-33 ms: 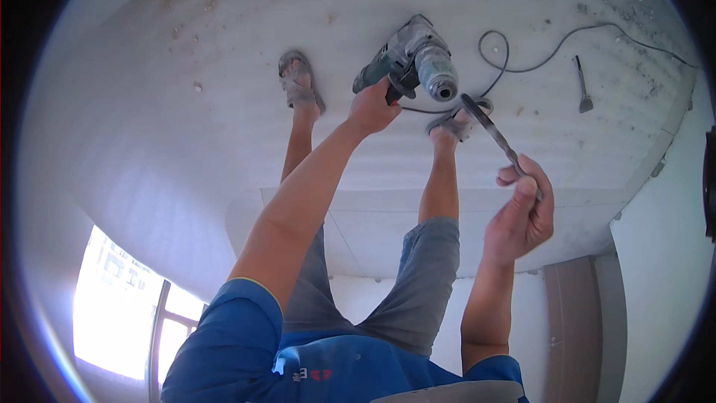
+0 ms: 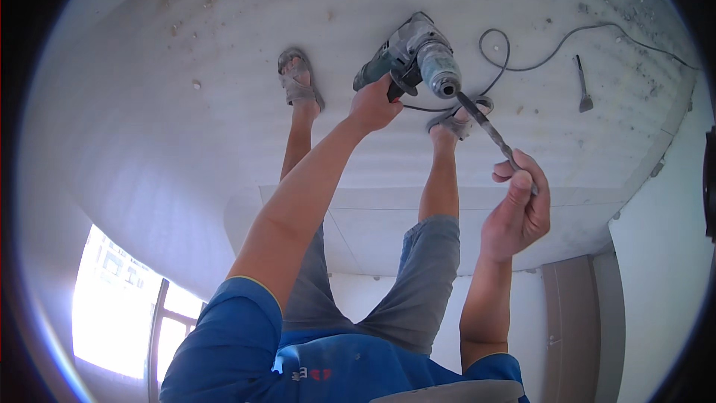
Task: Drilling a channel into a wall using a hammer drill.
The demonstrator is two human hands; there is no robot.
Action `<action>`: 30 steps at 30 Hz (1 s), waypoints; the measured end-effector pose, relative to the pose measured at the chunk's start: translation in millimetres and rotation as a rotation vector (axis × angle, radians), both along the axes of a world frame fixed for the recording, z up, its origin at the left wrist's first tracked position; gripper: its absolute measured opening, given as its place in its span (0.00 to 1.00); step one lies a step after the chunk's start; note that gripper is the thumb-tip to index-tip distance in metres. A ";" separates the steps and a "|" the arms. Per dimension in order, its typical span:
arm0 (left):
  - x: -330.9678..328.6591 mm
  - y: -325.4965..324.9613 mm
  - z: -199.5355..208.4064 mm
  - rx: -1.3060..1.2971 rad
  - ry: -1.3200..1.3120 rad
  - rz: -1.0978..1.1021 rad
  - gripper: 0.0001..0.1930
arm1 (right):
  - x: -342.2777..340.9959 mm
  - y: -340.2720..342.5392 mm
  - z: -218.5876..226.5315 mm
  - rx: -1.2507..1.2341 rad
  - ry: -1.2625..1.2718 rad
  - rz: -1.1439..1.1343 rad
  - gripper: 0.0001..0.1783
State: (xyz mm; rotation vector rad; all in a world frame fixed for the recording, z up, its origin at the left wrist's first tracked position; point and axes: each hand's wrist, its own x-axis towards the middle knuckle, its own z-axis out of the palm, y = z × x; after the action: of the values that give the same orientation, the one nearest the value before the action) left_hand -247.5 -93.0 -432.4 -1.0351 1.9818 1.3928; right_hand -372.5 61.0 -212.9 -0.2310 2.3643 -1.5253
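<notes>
No package, sign or screen shows anywhere. The one printed mark is a small emblem [image 2: 307,375] on the front of the person's blue shirt, close to the lower edge of the view: a few tiny red and white shapes, too small to make out.

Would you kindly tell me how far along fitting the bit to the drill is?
Done: the left hand grips the hammer drill, and its cord lies loose behind it. In hand: the right hand holds the long steel bit, whose end meets the chuck. Left: whether the bit is locked in cannot be told. A second chisel lies untouched.
</notes>
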 end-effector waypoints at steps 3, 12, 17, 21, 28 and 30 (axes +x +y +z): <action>-3.6 1.7 5.3 -0.005 -0.014 -0.014 0.20 | 11.7 -7.2 -13.0 0.023 0.008 0.013 0.13; -2.0 2.0 3.2 0.009 -0.039 -0.005 0.20 | -3.8 -23.5 -17.0 0.212 0.111 0.365 0.10; -1.5 -2.9 8.5 0.059 -0.096 -0.008 0.22 | -30.3 -39.1 -12.6 0.336 0.135 0.681 0.13; -10.2 2.6 21.1 -0.077 0.266 0.173 0.35 | -20.1 -30.9 -32.1 0.272 0.132 0.501 0.13; -87.1 -31.1 31.1 -0.109 0.731 -0.242 0.38 | -11.6 -41.6 -31.4 0.236 0.106 0.460 0.12; -91.7 -34.1 16.6 -0.120 0.784 -0.303 0.36 | -12.7 -44.3 -36.4 0.252 0.116 0.460 0.12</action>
State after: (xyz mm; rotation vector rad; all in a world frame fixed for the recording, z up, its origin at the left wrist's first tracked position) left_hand -339.2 -127.1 -415.9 -0.1868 2.6456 1.6655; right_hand -385.2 16.7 -249.3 -0.7587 2.3423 -1.0160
